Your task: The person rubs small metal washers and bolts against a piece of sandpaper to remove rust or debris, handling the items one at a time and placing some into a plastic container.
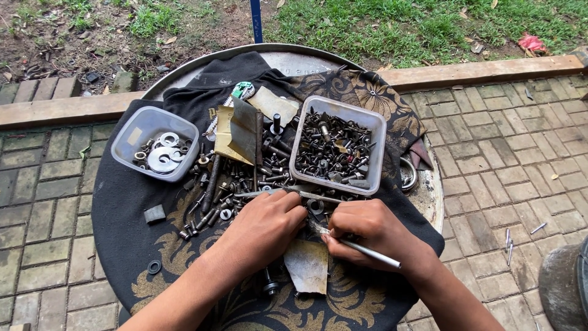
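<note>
Outdoors, brick paving point(502, 159) with grass behind; round metal table point(429, 196) draped in a dark cloth with gold pattern point(122, 208). Left hand point(266, 224) lies knuckles up on the cloth, fingers curled down into a loose pile of bolts and nuts point(226, 196); whether it pinches any one piece, cannot tell. Right hand point(367, 233) is closed round a thin metal rod point(367, 250), rod running out toward the right past the wrist, its tip down at the cloth between both hands. Hands nearly touching at the fingertips. Just above them: square clear tub full of dark screws and bolts point(337, 144). Left of the pile: smaller clear tub with washers point(156, 144). Worn sandpaper sheet point(306, 266) lies flat just below the hands; more folded sheets point(242, 129) between the tubs.
</note>
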